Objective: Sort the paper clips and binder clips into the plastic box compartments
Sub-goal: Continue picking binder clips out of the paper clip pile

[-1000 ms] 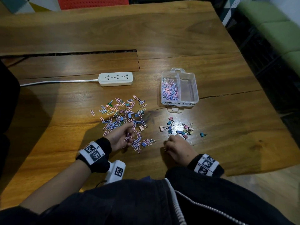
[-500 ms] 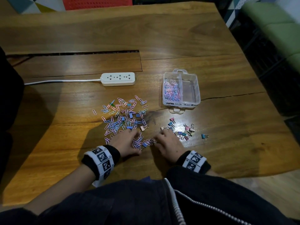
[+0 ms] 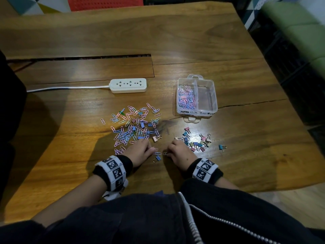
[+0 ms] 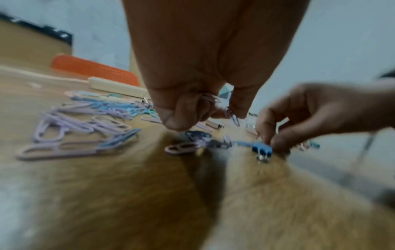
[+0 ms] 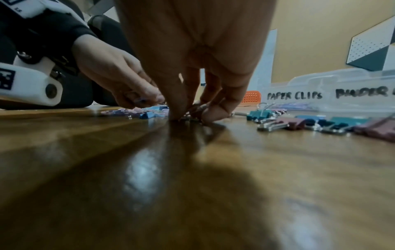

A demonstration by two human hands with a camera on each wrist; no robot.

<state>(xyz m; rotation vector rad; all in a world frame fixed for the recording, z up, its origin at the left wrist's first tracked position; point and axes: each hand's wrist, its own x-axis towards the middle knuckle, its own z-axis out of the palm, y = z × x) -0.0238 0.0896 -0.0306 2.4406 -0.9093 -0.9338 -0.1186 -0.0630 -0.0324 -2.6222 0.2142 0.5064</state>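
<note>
A spread of pastel paper clips (image 3: pixel 133 127) lies left of centre on the wooden table (image 3: pixel 246 155). Small coloured binder clips (image 3: pixel 197 142) are scattered to its right. The clear plastic box (image 3: pixel 213 95) stands behind them; its left compartment holds paper clips (image 3: pixel 186 99) and its right compartment looks empty. My left hand (image 3: pixel 153 149) rests at the pile's near edge, fingers curled round a few paper clips (image 4: pixel 210 98). My right hand (image 3: pixel 168 153) is beside it, fingertips (image 5: pixel 177 115) pinched on a paper clip (image 3: pixel 165 153) on the table. A blue binder clip (image 3: pixel 158 158) lies between the hands.
A white power strip (image 3: pixel 128 85) with its cable lies behind the paper clips. A long slot (image 3: pixel 88 58) runs across the tabletop at the back left. The box front reads PAPER CLIPS (image 5: pixel 294 95) and BINDER. An orange chair (image 3: pixel 103 2) stands beyond the far edge.
My right hand has moved left from the binder clips to meet the left hand. My left hand has gathered clips from the pile's near edge. A blue binder clip now lies alone between them.
</note>
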